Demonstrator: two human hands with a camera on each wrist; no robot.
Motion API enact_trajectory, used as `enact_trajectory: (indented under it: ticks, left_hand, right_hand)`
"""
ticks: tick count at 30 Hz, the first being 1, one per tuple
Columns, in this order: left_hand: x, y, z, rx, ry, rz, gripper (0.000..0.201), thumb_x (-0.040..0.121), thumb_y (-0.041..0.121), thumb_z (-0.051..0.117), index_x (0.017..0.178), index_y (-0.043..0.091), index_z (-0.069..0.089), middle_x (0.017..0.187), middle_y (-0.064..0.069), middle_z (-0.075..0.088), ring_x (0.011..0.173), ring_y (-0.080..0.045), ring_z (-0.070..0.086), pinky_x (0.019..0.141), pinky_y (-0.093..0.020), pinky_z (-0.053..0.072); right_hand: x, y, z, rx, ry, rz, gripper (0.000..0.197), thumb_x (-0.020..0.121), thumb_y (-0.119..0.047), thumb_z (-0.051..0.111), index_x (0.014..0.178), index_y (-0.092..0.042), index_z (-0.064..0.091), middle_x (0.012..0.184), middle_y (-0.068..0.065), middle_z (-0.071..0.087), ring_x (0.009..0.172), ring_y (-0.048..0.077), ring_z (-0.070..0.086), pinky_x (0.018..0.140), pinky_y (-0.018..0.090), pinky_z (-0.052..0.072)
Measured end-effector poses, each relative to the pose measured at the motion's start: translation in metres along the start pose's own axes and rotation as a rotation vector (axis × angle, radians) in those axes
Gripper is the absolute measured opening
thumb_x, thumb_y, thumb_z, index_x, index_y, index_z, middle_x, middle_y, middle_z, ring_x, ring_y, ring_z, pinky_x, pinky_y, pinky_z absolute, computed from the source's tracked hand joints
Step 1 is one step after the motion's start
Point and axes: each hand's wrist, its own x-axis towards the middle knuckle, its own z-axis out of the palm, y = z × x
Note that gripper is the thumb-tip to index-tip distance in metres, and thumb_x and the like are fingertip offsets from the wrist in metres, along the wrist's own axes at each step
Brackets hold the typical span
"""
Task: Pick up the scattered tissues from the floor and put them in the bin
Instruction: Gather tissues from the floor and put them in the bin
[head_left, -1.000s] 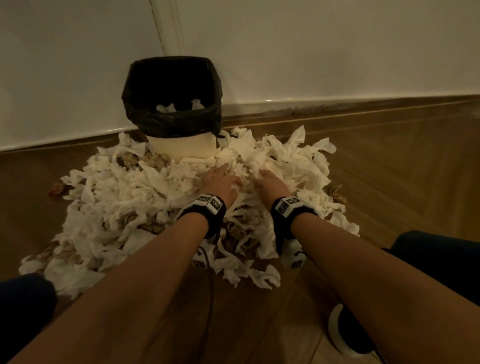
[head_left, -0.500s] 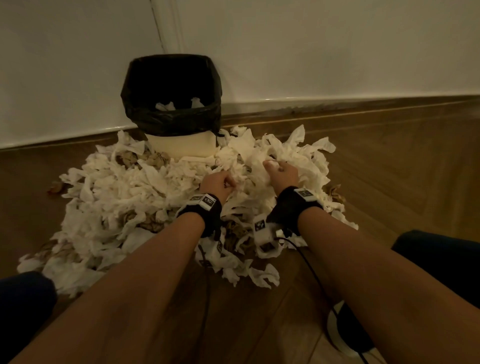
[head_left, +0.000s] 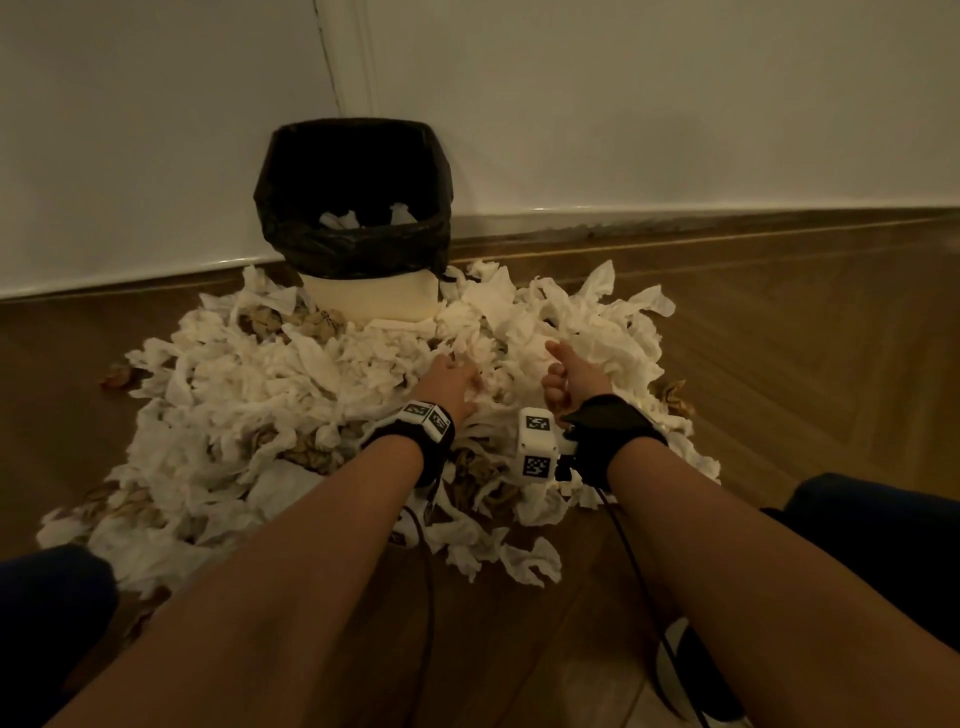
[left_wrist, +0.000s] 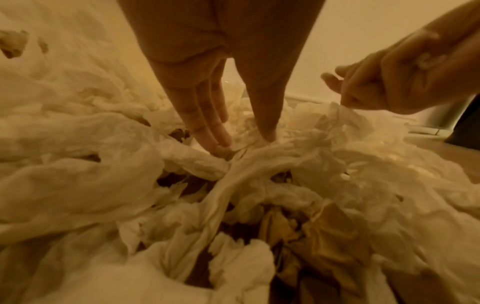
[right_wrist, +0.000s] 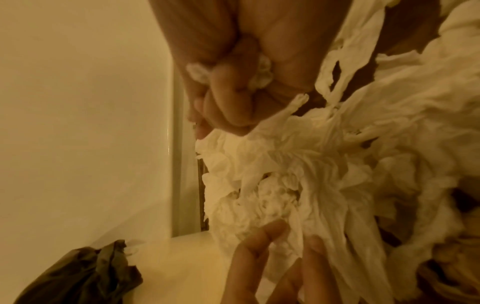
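The right hand (head_left: 571, 376) is clutching tissues (head_left: 291, 395) in curled fingers; the left hand (head_left: 449, 382) is pressing straight fingers in, tips buried.

Straight-fingered left hand (left_wrist: 221, 67) in tissues (left_wrist: 259, 185); right hand (left_wrist: 405, 78) pinching one.

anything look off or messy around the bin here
Yes. A big heap of white tissues is spread over the wooden floor in front of the bin, piled against its base, with brown crumpled scraps mixed in. Only a few pieces lie inside the black liner.
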Motion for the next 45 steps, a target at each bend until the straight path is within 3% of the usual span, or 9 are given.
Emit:
enact_trajectory:
  ticks: [6, 9, 12, 15, 24, 30, 34, 40, 45]
  left_hand:
    - [0.001, -0.004, 0.005, -0.078, 0.052, -0.048, 0.009, 0.09, 0.026, 0.059, 0.091, 0.018, 0.055, 0.099, -0.005, 0.064, 0.087, -0.02, 0.056, 0.071, -0.026, 0.04]
    - [-0.003, -0.005, 0.004, -0.294, 0.134, -0.078, 0.02, 0.092, 0.021, 0.052, 0.112, 0.018, 0.05, 0.086, 0.001, 0.055, 0.083, -0.022, 0.056, 0.066, -0.026, 0.04]
    - [-0.004, -0.003, -0.004, -0.451, 0.122, -0.131, 0.042, 0.095, 0.02, 0.047, 0.136, 0.014, 0.044, 0.118, -0.006, 0.057, 0.111, -0.027, 0.054, 0.086, -0.03, 0.043]
    - [-0.002, -0.007, -0.015, -0.68, 0.185, -0.216, 0.032, 0.096, 0.017, 0.044, 0.122, 0.005, 0.059, 0.121, -0.014, 0.061, 0.106, -0.028, 0.059, 0.091, -0.033, 0.048]
    - [-0.014, -0.026, -0.086, -1.382, 0.447, -0.141, 0.042, 0.087, -0.015, 0.023, 0.065, 0.013, 0.046, 0.068, -0.003, 0.043, 0.046, -0.009, 0.034, 0.039, -0.015, 0.029]
    - [-0.024, -0.025, -0.141, -1.16, 0.641, -0.075, 0.028, 0.092, -0.005, 0.037, 0.109, 0.012, 0.051, 0.08, 0.004, 0.044, 0.066, -0.007, 0.04, 0.062, -0.02, 0.038]
    - [-0.03, -0.029, -0.184, -0.875, 0.735, 0.059, 0.017, 0.098, 0.011, 0.037, 0.102, 0.018, 0.052, 0.083, 0.002, 0.055, 0.069, -0.009, 0.048, 0.064, -0.016, 0.043]
    - [-0.016, -0.034, -0.225, -0.574, 0.715, 0.114, 0.025, 0.096, 0.01, 0.043, 0.103, 0.016, 0.065, 0.087, -0.002, 0.063, 0.075, -0.006, 0.057, 0.059, -0.001, 0.039]
    - [-0.004, -0.036, -0.231, -0.648, 0.584, 0.044, 0.032, 0.096, 0.012, 0.039, 0.124, 0.012, 0.054, 0.123, -0.014, 0.057, 0.107, -0.024, 0.058, 0.094, -0.035, 0.049]
  right_hand:
    - [-0.009, -0.001, 0.008, 0.022, -0.042, -0.015, 0.037, 0.099, -0.046, 0.034, 0.085, -0.016, 0.051, 0.038, -0.008, 0.028, 0.029, 0.007, 0.02, 0.031, 0.012, 0.016]
    - [-0.012, -0.004, 0.011, 0.091, -0.094, 0.005, 0.037, 0.099, -0.044, 0.033, 0.076, -0.018, 0.047, 0.037, -0.008, 0.026, 0.028, 0.007, 0.018, 0.033, 0.011, 0.013]
    - [-0.018, -0.009, 0.019, 0.189, -0.222, 0.048, 0.033, 0.094, -0.032, 0.031, 0.067, -0.018, 0.041, 0.037, -0.006, 0.028, 0.028, 0.009, 0.02, 0.041, 0.013, 0.01]
    - [-0.027, -0.015, 0.034, 0.273, -0.344, 0.013, 0.018, 0.079, -0.02, 0.031, 0.066, -0.015, 0.043, 0.048, 0.0, 0.039, 0.036, 0.014, 0.031, 0.046, 0.015, 0.018]
    - [-0.063, -0.038, 0.096, 0.332, -0.48, 0.019, 0.033, 0.059, 0.006, 0.03, 0.049, -0.012, 0.056, 0.072, 0.006, 0.058, 0.071, 0.021, 0.053, 0.06, 0.028, 0.04]
    - [-0.077, -0.04, 0.146, 0.132, -0.452, -0.073, 0.03, 0.097, 0.007, 0.026, 0.084, -0.01, 0.048, 0.097, 0.012, 0.048, 0.078, 0.019, 0.046, 0.061, 0.024, 0.033]
    - [-0.077, -0.048, 0.177, 0.004, -0.425, -0.276, 0.032, 0.098, 0.008, 0.027, 0.123, 0.0, 0.045, 0.099, 0.015, 0.046, 0.067, 0.014, 0.041, 0.052, 0.017, 0.037]
    - [-0.071, -0.074, 0.222, -0.202, -0.275, -0.367, 0.034, 0.097, -0.003, 0.032, 0.069, -0.013, 0.047, 0.064, 0.005, 0.04, 0.053, 0.014, 0.036, 0.046, 0.023, 0.028]
    - [-0.063, -0.07, 0.23, -0.109, -0.361, -0.196, 0.032, 0.1, -0.031, 0.03, 0.085, -0.012, 0.05, 0.077, 0.009, 0.044, 0.066, 0.021, 0.044, 0.06, 0.029, 0.035]
